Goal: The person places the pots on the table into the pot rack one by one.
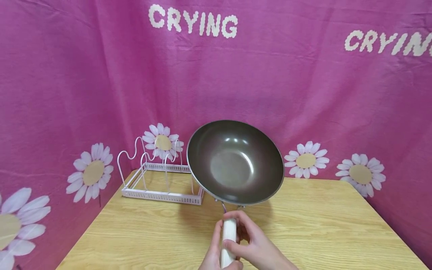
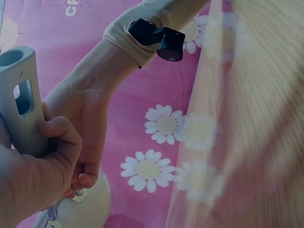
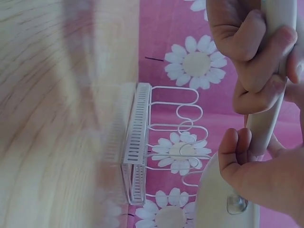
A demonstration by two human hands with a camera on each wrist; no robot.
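Note:
A deep wok (image 1: pixel 231 165) with a dark, shiny inside is held up over the table, tilted so that its inside faces me. Its pale handle (image 1: pixel 229 230) points down toward me. My left hand (image 1: pixel 213 247) grips the handle toward its free end; the right wrist view shows those fingers (image 3: pixel 260 59) curled round it. Nearer the pan, my right hand (image 1: pixel 254 242) holds the handle between thumb and fingers. Seen from the left wrist, the handle (image 2: pixel 23 109) has a slot near its end, and part of the wok's pale outside (image 2: pixel 92 204) shows.
Left of the wok, a white wire rack (image 1: pixel 162 196) with curved dividers stands on the wooden table (image 1: pixel 135 232); the pan overlaps its right end in the head view. A pink cloth (image 1: pixel 263 75) with daisies hangs behind and at the sides.

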